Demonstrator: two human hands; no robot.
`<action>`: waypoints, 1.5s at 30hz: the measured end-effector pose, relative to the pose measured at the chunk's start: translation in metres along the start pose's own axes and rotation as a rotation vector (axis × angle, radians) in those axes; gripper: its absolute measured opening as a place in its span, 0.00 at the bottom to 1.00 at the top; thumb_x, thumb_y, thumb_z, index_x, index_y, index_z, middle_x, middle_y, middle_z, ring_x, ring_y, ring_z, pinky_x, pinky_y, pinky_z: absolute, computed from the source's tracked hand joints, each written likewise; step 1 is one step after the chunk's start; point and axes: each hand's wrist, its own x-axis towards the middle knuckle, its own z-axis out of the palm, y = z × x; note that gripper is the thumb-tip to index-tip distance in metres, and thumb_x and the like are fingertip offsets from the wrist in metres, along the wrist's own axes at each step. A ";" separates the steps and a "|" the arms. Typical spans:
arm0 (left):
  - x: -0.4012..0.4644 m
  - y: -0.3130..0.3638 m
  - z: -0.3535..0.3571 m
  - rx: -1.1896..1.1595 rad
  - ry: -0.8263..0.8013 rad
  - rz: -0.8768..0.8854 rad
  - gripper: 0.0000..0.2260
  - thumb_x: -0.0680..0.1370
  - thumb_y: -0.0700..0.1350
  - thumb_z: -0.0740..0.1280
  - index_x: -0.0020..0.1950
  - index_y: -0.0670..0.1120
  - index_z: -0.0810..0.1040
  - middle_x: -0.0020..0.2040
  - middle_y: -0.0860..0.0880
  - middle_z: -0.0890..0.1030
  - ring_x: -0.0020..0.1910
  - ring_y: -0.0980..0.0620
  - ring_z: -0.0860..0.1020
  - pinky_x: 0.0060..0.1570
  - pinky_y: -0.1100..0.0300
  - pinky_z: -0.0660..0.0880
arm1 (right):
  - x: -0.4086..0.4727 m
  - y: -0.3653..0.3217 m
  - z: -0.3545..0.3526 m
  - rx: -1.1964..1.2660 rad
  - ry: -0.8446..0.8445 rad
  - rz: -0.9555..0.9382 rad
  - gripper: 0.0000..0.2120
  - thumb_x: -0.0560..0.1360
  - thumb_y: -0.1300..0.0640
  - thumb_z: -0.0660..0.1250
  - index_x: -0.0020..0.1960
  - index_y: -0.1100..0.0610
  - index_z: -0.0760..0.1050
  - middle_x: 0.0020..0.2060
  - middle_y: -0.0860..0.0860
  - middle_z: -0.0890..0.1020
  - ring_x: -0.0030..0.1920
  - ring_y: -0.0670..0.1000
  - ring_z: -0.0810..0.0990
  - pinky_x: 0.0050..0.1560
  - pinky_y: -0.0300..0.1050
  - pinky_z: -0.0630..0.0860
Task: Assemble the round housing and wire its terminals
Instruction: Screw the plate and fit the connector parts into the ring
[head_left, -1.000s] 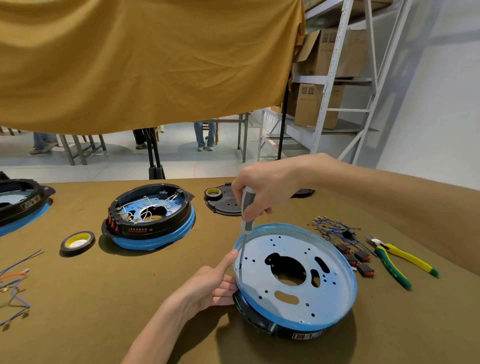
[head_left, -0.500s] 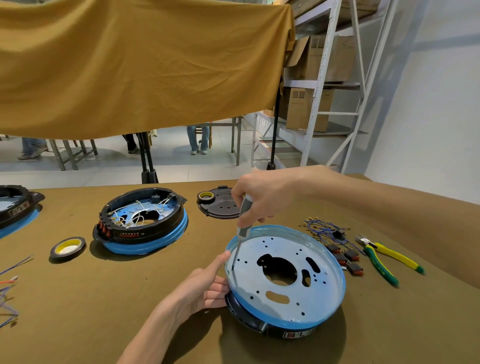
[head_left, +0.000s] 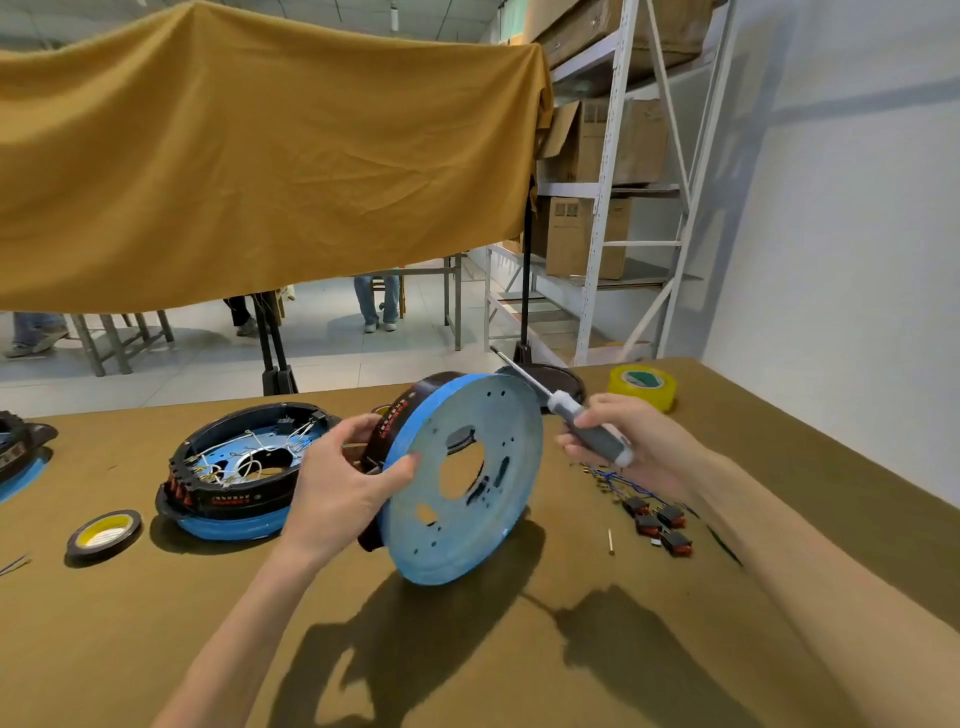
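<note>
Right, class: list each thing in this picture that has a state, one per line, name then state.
Housing: tipped up on its edge on the table, blue plate facing the camera.
Left hand: grips the housing's rim.
Right hand: holds the screwdriver.
Screwdriver: off the housing, tip pointing up and away.
Second housing: lying flat, open, wires showing.
Yellow tape: lying flat.
Black tape: lying flat.

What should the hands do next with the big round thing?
Probably turn the housing right over and lay it flat. The left hand holds it tipped on edge, plate side facing us, while the right hand holds the screwdriver clear.
</note>
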 end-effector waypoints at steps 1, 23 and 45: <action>-0.001 0.005 0.002 0.058 0.030 0.066 0.25 0.70 0.48 0.81 0.64 0.49 0.79 0.55 0.54 0.83 0.54 0.56 0.82 0.53 0.61 0.79 | -0.002 0.009 -0.004 0.000 0.045 0.009 0.03 0.78 0.69 0.65 0.50 0.64 0.73 0.44 0.63 0.83 0.40 0.56 0.86 0.34 0.42 0.82; -0.082 -0.066 0.050 0.646 -0.350 0.724 0.37 0.68 0.59 0.78 0.74 0.49 0.70 0.68 0.54 0.73 0.66 0.56 0.71 0.72 0.62 0.64 | -0.017 0.146 -0.024 -1.323 0.391 -0.045 0.13 0.78 0.47 0.68 0.55 0.47 0.66 0.45 0.44 0.74 0.42 0.43 0.75 0.31 0.37 0.64; -0.059 -0.067 0.042 0.788 -0.279 0.599 0.19 0.75 0.72 0.62 0.50 0.59 0.78 0.45 0.64 0.79 0.45 0.62 0.72 0.57 0.65 0.60 | 0.013 0.091 0.048 -1.509 -0.598 -0.341 0.11 0.77 0.45 0.73 0.48 0.53 0.81 0.39 0.49 0.82 0.38 0.51 0.78 0.38 0.49 0.73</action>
